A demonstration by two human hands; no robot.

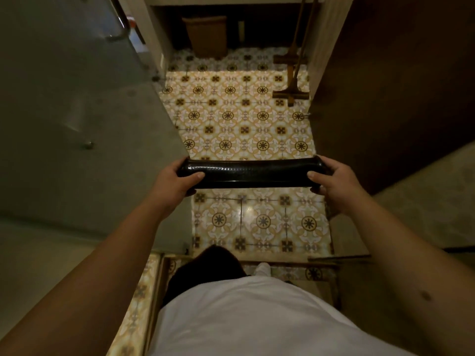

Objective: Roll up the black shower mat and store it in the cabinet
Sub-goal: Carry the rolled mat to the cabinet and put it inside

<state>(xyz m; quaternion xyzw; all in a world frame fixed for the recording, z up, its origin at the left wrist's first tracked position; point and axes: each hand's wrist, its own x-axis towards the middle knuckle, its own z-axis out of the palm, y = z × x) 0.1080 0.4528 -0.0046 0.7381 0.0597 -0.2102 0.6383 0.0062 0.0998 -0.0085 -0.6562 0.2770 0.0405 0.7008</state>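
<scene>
A: Shower mat (pixel 253 173) — where is it?

B: Rolled into a tight black tube, held level in the air above the patterned tile floor (pixel 241 119), just above the middle of the view.

A: And the grip?

B: The left hand (pixel 177 179) is closed around the tube's 9 o'clock end, thumb on top. The right hand (pixel 331 179) is clamped on the 3 o'clock end the same way.

A: What else is around?

B: A brown wicker basket (pixel 205 34) at 12 o'clock, in a dark recess. Two long-handled floor tools (pixel 291 92) lean at 1 o'clock. A glass panel (pixel 77 98) fills 9 to 10 o'clock.
</scene>
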